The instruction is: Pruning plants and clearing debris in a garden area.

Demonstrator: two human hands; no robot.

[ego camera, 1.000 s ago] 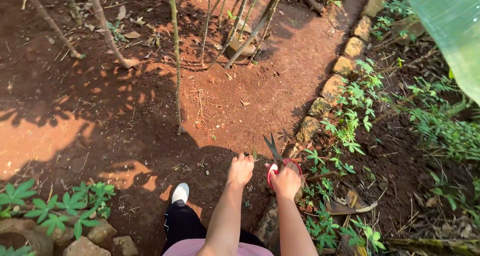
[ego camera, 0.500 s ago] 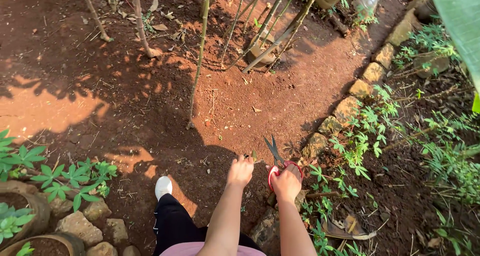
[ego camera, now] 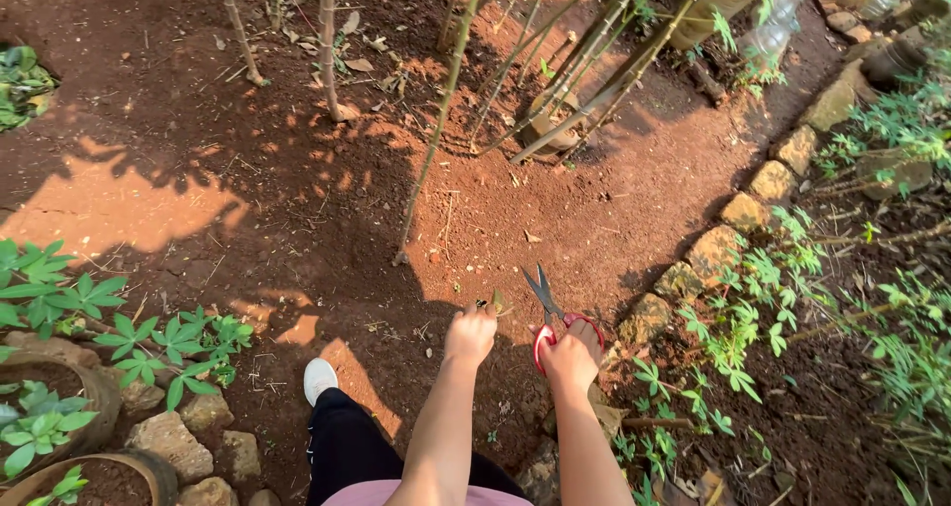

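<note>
My right hand (ego camera: 571,357) grips red-handled scissors (ego camera: 547,306), their dark blades slightly parted and pointing away from me over red soil. Just to the left, my left hand (ego camera: 472,333) is closed with its fingertips pinched on a small green leaf piece (ego camera: 496,302). Both arms reach forward from the bottom of the view. Below them are my dark trouser leg and white shoe (ego camera: 319,378) on the dirt.
Thin bare stems (ego camera: 436,120) rise from the soil ahead. A row of stones (ego camera: 715,251) edges the path on the right, with low green plants (ego camera: 753,318) beyond. Leafy plants (ego camera: 149,338), clay pots (ego camera: 59,387) and rocks sit at the lower left.
The view has shifted forward and right along the path; stones and stems slid down-right in frame. Both hands keep the same hold and pose.
</note>
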